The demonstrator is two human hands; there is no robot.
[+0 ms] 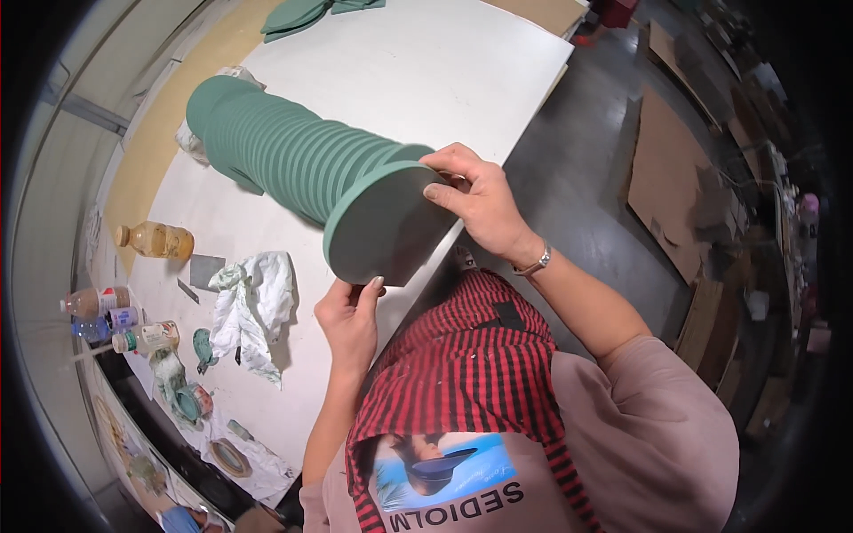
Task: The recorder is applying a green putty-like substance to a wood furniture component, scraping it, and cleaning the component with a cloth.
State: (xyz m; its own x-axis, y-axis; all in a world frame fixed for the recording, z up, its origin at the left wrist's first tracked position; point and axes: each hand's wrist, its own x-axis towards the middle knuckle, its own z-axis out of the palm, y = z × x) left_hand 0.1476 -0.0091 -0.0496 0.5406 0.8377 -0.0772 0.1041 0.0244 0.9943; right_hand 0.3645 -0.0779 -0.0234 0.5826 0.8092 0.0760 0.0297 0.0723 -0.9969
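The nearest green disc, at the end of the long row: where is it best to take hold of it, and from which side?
Grip the nearest green disc at its thin rim, from two opposite sides, as the hands do now: the left hand under the lower edge, the right hand on the upper right edge. It stands on edge and its back leans on the row of green discs, so probably only the rim and front face are free.

Long row of green round discs (293, 151) on edge, lying across white table.
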